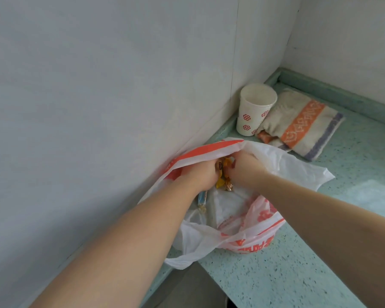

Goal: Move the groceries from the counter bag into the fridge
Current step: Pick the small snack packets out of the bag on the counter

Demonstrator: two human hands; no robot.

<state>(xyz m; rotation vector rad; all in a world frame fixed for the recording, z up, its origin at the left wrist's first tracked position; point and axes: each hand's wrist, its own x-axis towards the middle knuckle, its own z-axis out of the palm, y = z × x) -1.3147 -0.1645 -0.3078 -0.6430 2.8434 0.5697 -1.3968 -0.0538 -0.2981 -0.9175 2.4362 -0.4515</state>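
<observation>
A white plastic bag with orange print (251, 236) lies open on the pale green counter (298, 263), against the wall. Both my hands are inside its mouth. My left hand (198, 174) and my right hand (242, 167) both grip yellow and gold wrapped snacks (290, 177) held between them. A blue-and-white wrapped stick (46, 198) pokes out below my left hand. White packaging shows deeper in the bag. My fingers are mostly hidden by the bag and the wrappers. No fridge is in view.
A white paper cup with red flower marks (255, 110) stands in the corner behind the bag. A folded towel with orange and purple stripes (302, 123) lies to its right. The counter's front edge runs under the bag at lower left.
</observation>
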